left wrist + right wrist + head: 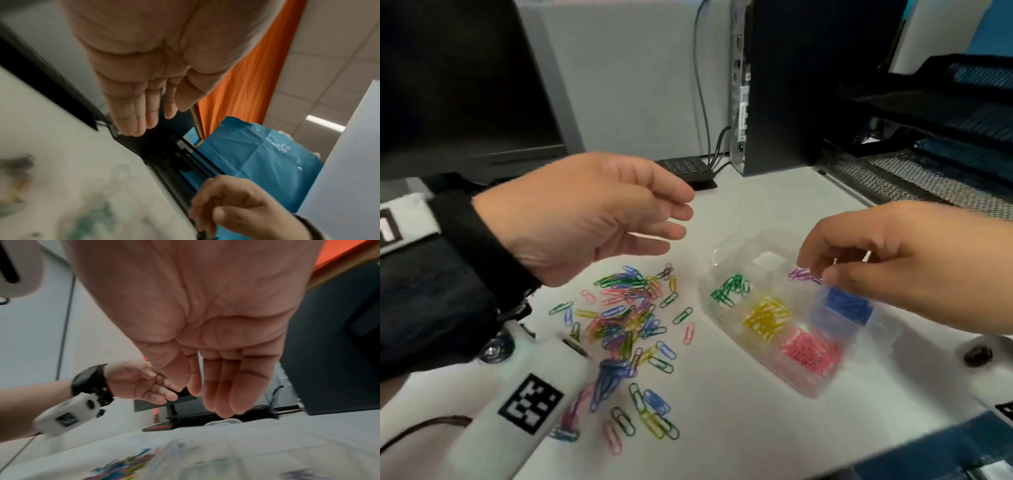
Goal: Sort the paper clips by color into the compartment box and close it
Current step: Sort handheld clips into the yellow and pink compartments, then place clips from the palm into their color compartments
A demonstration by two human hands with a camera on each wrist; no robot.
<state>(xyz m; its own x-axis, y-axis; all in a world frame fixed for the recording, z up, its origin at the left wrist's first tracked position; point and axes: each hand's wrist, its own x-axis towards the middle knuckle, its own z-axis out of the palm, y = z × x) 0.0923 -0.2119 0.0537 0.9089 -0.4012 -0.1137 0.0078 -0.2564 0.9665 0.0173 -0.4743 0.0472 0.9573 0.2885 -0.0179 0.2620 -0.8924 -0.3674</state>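
Paper clips [625, 329] are only partly sorted, by my reckoning. My clear compartment box [774, 308] sits open on the desk [756, 428], already holding green clips [729, 289], yellow clips [767, 318], pink clips [810, 351], blue clips [847, 306] and purple clips [803, 274] in separate sections — yet a big mixed heap lies just left of it. My left hand [599, 216] hovers above that heap, fingers relaxed and holding nothing. My right hand [893, 260] hangs over the purple section, fingers curled down; whether it pinches a clip I cannot tell. Closing the lid is far off — much sorting remains.
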